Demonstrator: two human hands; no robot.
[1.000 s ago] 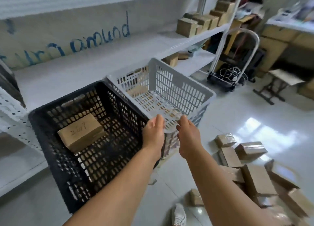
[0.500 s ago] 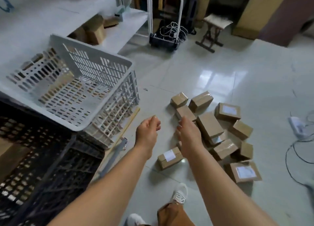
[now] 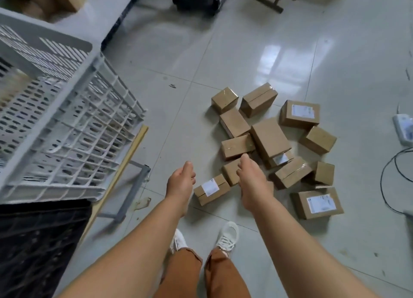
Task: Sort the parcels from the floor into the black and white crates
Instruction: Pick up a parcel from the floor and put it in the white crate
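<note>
- Reaching down, your left hand [image 3: 180, 183] and right hand [image 3: 251, 181] hang loose over the floor [image 3: 223, 58], gripping nothing.
- Your parcels [image 3: 270, 139] lie heaped under the right hand; a labelled parcel [image 3: 211, 189] sits between both hands.
- Your white crate [image 3: 67, 127] stands left, above the black crate [image 3: 38, 248].
- Cables [image 3: 388, 174] trail right.

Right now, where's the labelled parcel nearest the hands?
In the head view, the labelled parcel lies on the floor at the near-left edge of the pile, between the left hand and right hand, just ahead of the person's shoes.
</note>
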